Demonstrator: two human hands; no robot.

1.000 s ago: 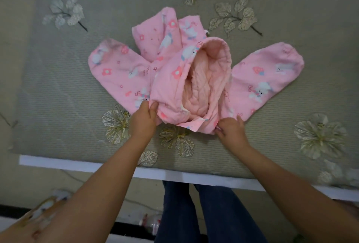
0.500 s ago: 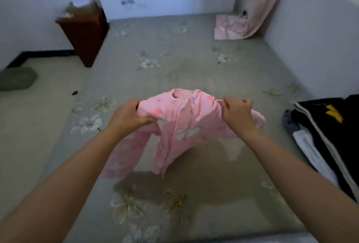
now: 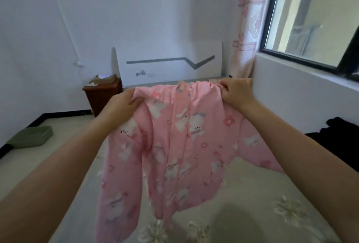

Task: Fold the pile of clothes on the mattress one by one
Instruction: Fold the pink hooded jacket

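A pink padded jacket (image 3: 174, 151) printed with white rabbits and flowers hangs in the air in front of me, spread wide. My left hand (image 3: 121, 105) grips its top edge at the left shoulder. At the right shoulder my right hand (image 3: 236, 91) pinches the top edge. The sleeves droop on both sides and the hem hangs just above the grey flowered mattress (image 3: 242, 213). A pile of dark clothes (image 3: 338, 136) lies at the right edge of the mattress, partly behind my right arm.
A brown wooden cabinet (image 3: 103, 95) stands by the far left corner of the mattress. On the floor at the left lies a green cushion (image 3: 31, 137). A white headboard (image 3: 169, 64) and pink curtain (image 3: 246, 35) are at the back, a window (image 3: 314, 19) on the right.
The jacket lay on the mattress with both hands at its near edge. Both hands have lifted it high and spread it out; my view has tilted up toward the room.
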